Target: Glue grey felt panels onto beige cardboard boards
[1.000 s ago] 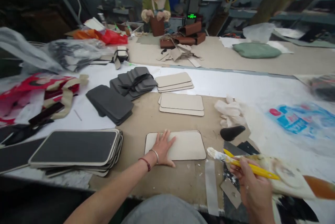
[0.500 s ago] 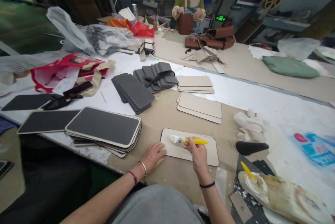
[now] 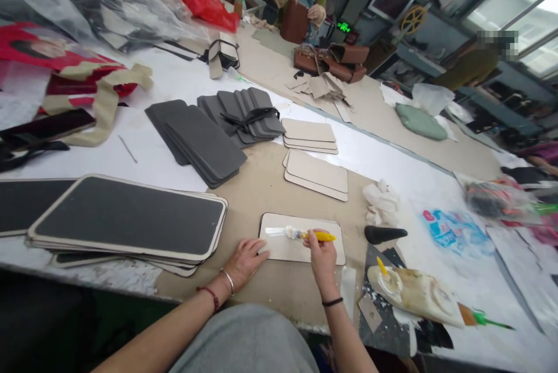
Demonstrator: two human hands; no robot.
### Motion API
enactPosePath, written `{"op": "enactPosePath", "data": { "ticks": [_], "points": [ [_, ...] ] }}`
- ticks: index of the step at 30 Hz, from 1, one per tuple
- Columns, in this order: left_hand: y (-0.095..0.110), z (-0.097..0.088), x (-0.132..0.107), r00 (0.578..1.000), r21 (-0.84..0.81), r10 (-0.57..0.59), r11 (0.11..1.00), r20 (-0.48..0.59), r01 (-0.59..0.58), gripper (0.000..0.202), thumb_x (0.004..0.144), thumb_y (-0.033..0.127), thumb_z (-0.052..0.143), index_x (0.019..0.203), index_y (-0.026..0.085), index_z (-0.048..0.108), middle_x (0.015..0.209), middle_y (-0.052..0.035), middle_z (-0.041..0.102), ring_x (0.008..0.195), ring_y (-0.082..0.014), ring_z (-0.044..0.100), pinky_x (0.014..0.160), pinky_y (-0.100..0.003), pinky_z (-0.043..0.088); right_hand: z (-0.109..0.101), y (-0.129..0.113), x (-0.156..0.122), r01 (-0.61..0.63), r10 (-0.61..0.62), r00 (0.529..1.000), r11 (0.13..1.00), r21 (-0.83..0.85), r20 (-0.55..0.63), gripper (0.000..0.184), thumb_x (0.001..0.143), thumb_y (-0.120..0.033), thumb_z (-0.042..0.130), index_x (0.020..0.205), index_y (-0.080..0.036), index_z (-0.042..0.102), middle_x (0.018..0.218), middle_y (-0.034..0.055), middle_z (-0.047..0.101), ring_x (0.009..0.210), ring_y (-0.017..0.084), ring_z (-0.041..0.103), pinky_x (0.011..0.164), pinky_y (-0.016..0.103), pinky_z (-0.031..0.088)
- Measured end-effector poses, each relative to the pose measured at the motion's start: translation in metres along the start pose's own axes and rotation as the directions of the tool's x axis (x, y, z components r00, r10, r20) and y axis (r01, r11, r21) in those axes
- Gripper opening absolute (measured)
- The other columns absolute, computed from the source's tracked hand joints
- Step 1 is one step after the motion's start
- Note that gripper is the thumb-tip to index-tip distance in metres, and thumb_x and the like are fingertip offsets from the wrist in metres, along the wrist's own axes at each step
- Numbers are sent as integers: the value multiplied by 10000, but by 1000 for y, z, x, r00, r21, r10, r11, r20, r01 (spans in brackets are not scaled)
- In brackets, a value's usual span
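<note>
The beige panel [image 3: 292,252] lies flat on the brown sheet [image 3: 261,184], beneath the brush [image 3: 323,236], with a white streak [image 3: 275,231] to the left of the bristles. The right hand [image 3: 321,257] is clamped on the brush handle; the left hand [image 3: 244,261], left of that grip, touches the panel's near-left edge with fingers extended, not closed. Beyond the grip lie more beige panels [image 3: 317,172]; farther left, dark panels [image 3: 131,216].

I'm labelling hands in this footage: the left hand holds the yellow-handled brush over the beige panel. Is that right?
Not quite: the head view shows the right hand holding the yellow-handled brush over the beige panel. The left hand lies at the panel's left edge.
</note>
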State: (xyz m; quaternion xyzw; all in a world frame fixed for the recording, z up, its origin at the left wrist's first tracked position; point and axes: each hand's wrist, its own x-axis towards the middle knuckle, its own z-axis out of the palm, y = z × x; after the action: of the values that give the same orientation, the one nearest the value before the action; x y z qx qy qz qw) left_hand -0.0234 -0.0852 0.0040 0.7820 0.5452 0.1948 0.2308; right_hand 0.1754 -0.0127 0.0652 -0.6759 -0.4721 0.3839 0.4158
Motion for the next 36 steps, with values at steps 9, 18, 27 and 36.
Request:
{"op": "enactPosePath", "data": {
  "ticks": [9,18,27,36],
  "points": [
    [-6,4,0,1000,-6,6,1000,30,-6,390,808,120,431,1092,333,592,1200,-42,566,1145,-202,450,966,-411,331,-98,32,34,9,-130,948,923,-384,-291,492,700,-633,500,806,-159,578,651,57,630,609,209,601,622,329,457],
    [-7,2,2,999,16,46,999,21,-47,343,840,145,395,1108,263,574,1193,-64,575,1131,-207,465,949,-406,327,-73,15,19,31,-163,951,895,-445,-262,444,716,-595,501,808,-167,576,668,54,622,640,213,595,653,343,449],
    [-15,-6,4,988,-2,148,989,36,-148,291,859,159,399,1086,221,572,1188,-68,579,1128,-187,471,916,-369,330,34,-34,-25,-27,43,991,991,128,-128,369,691,-498,621,836,-172,526,729,6,593,621,155,599,625,315,522],
    [-20,5,4,910,132,307,951,-277,-281,205,822,159,478,990,183,593,1050,-67,637,996,-186,531,831,-346,386,34,1,4,10,-19,988,998,-56,-154,376,710,-540,554,797,-174,557,634,11,611,570,171,587,588,301,467]
  ]
}}
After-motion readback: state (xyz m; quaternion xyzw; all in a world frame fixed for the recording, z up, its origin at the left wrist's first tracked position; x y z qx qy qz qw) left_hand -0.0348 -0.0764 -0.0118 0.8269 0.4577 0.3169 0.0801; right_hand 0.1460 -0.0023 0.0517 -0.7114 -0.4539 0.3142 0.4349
